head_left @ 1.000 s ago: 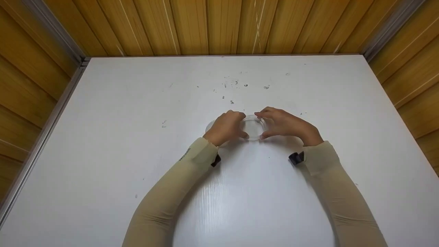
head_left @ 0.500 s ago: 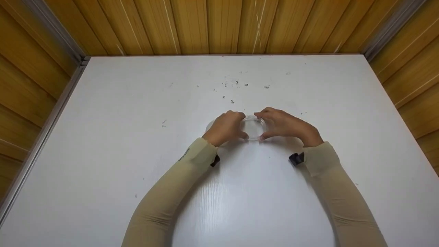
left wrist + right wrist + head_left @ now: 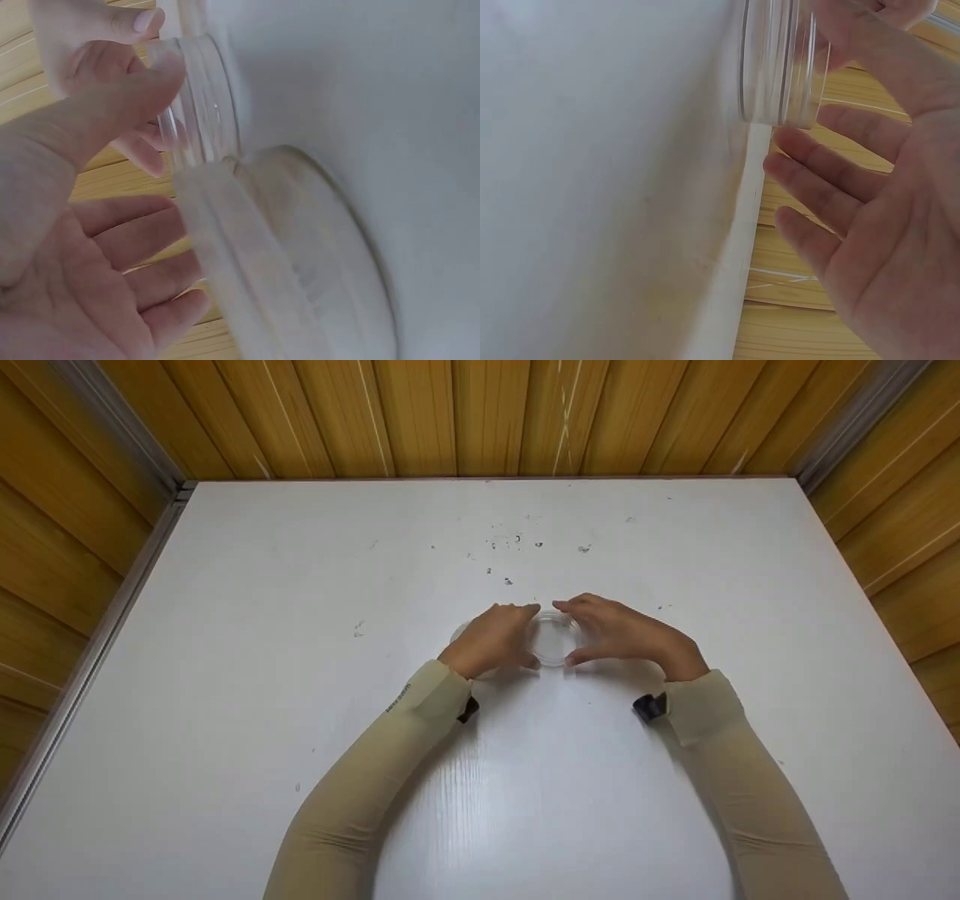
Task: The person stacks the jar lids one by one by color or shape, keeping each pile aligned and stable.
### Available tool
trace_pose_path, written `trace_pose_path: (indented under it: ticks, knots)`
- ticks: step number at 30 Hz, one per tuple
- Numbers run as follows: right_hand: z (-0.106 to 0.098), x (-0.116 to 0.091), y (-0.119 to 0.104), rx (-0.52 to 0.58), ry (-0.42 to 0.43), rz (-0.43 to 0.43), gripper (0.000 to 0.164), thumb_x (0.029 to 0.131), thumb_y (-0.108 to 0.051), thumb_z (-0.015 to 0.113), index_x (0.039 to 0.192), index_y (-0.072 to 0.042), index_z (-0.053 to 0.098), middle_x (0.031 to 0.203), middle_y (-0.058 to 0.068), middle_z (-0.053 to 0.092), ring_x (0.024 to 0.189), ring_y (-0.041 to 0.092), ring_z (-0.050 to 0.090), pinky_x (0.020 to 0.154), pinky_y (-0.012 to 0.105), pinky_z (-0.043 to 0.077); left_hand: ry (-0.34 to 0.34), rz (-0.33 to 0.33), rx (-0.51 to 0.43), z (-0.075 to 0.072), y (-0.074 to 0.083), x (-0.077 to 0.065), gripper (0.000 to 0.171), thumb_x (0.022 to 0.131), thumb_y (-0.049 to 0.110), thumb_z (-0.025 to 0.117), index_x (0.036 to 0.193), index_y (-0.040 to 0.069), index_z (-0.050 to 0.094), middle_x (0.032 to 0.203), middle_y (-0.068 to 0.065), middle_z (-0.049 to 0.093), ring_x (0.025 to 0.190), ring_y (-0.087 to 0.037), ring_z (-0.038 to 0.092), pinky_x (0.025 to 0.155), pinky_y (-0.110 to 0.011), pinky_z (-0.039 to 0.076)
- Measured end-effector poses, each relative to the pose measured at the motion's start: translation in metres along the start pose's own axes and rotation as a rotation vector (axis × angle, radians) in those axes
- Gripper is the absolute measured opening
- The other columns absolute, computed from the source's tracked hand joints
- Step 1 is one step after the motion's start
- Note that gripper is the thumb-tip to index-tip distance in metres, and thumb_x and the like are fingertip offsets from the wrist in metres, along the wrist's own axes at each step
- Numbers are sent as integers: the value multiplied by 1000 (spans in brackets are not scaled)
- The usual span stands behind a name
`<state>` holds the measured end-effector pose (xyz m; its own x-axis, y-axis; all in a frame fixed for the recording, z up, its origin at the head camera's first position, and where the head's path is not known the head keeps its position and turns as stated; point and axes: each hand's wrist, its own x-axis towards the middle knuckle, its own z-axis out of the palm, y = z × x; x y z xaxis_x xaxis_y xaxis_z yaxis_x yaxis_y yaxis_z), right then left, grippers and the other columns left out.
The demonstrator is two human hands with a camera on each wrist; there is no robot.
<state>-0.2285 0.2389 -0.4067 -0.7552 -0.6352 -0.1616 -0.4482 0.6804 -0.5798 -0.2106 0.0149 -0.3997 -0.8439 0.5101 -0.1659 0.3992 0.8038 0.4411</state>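
Clear round dishes, seemingly stacked (image 3: 553, 639), rest on the white table between my two hands. My left hand (image 3: 491, 639) is at their left side, fingers extended; in the left wrist view its thumb (image 3: 161, 82) overlaps the rim, and I cannot tell whether it touches. On the other side, my right hand (image 3: 619, 631) curves around with straight, spread fingers. Its lower fingers (image 3: 817, 165) are apart from the clear wall (image 3: 780, 67) in the right wrist view. More clear round dishes (image 3: 315, 247) stand beside the first, mostly covered by my left hand in the head view.
The white table (image 3: 262, 585) has dark specks and scuffs (image 3: 510, 544) beyond the hands. Yellow wood-look panels (image 3: 487, 420) wall the back and both sides. A metal rail (image 3: 97, 637) runs along the left edge. Dark wrist cameras (image 3: 649, 706) hang under the sleeves.
The fingertips of both hands have loosened and drawn slightly away from the clear dishes. The dishes stay in the same place.
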Motion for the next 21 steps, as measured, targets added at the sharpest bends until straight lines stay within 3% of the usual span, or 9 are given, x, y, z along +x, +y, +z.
trace_pose_path:
  ticks: [3,6,10,15,21]
  knots:
    - [-1,-2,-1,43,1,33,89,77,-48,76,149,-15,35,149,6,40,136,28,39,112,50,31,-24,55,8,-1,-2,-2,84,80,31,78,148,9,35,153,-12,37,141,-32,35,119,-45,22]
    - [-2,-4,-2,67,19,60,83,81,-52,71,150,-20,35,153,5,36,142,28,32,114,53,27,-34,71,-9,-3,-4,-5,82,86,37,71,152,13,29,159,-13,22,146,-36,22,119,-52,15]
    - [-4,-4,-3,51,63,59,74,87,-54,62,150,-24,35,156,7,33,145,30,26,115,55,24,8,62,-45,-7,-6,-8,74,93,40,60,154,18,23,162,-10,10,148,-36,10,117,-59,8]
    - [-5,-5,-3,15,162,31,69,92,-51,56,151,-23,33,157,8,30,146,35,21,117,56,18,136,48,-19,-12,-12,-12,71,97,42,53,155,23,17,163,-8,6,149,-38,3,113,-67,1]
    - [-5,-2,-5,-103,343,9,70,96,-52,49,154,-21,24,160,7,21,149,28,14,120,52,4,344,-19,119,-18,-25,-16,79,94,56,50,156,27,11,163,-10,4,147,-43,0,105,-77,-2]
